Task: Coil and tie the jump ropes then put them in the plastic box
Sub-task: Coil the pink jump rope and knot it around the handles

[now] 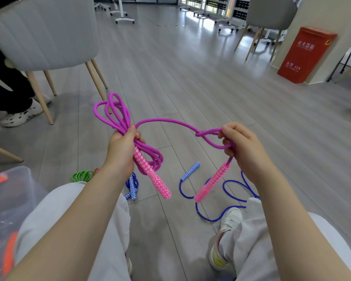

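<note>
The left hand [121, 148] holds the coiled pink rope [118, 114] at its waist, grip closed round the bundle and one handle [153, 175], loops fanning up and away, handle pointing down toward the knees. From that fist the free tail arcs right to the right hand [238, 141], whose grip pinches a loose loop [213, 138]; the second handle [214, 182] hangs below it. So the bundle lies left of the tail, its long axis running near-upright; the right hand probably must carry the tail across it. The box [10, 191] sits low left, nearer the left hand. A blue rope [231, 197] lies on the floor.
</note>
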A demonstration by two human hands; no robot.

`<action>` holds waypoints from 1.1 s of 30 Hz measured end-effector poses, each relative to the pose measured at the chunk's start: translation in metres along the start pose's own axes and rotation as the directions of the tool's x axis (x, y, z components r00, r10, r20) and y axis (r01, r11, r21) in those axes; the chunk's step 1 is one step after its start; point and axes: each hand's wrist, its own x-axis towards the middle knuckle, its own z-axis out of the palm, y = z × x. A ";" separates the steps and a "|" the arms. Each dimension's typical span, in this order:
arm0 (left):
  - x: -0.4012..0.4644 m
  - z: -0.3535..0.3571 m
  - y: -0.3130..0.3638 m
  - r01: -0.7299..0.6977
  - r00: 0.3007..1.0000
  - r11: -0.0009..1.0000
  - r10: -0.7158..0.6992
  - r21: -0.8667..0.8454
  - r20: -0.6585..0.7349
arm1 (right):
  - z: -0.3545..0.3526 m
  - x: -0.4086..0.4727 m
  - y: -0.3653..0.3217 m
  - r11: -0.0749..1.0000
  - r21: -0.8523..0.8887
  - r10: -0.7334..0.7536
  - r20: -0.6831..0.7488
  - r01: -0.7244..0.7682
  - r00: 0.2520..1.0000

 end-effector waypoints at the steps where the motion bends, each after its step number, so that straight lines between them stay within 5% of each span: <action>1: -0.001 0.002 -0.001 0.012 0.999 1.000 -0.012 0.005 0.031 | 0.002 -0.001 0.001 0.999 -0.052 0.004 0.034 -0.002 0.999; 11: -0.019 0.015 -0.005 0.084 0.933 0.996 -0.091 0.035 0.349 | 0.026 -0.007 0.008 0.937 -0.334 0.183 0.217 -0.104 0.959; 19: -0.030 0.019 -0.002 0.056 0.910 0.994 -0.089 0.092 0.405 | 0.031 -0.006 0.019 0.852 -0.514 0.328 0.378 -0.098 0.866; 23: -0.036 0.021 0.000 0.065 0.899 0.995 -0.091 0.074 0.428 | 0.040 -0.007 0.021 0.888 -0.454 0.312 0.484 -0.070 0.818; 28: -0.035 0.021 0.000 0.029 0.912 0.999 -0.042 0.038 0.407 | 0.043 -0.005 0.027 0.878 -0.469 0.316 0.414 -0.097 0.854; 33: -0.025 0.017 0.004 -0.011 0.956 0.997 0.034 -0.078 0.292 | 0.032 0.001 0.040 0.724 -0.671 0.403 0.220 -0.162 0.888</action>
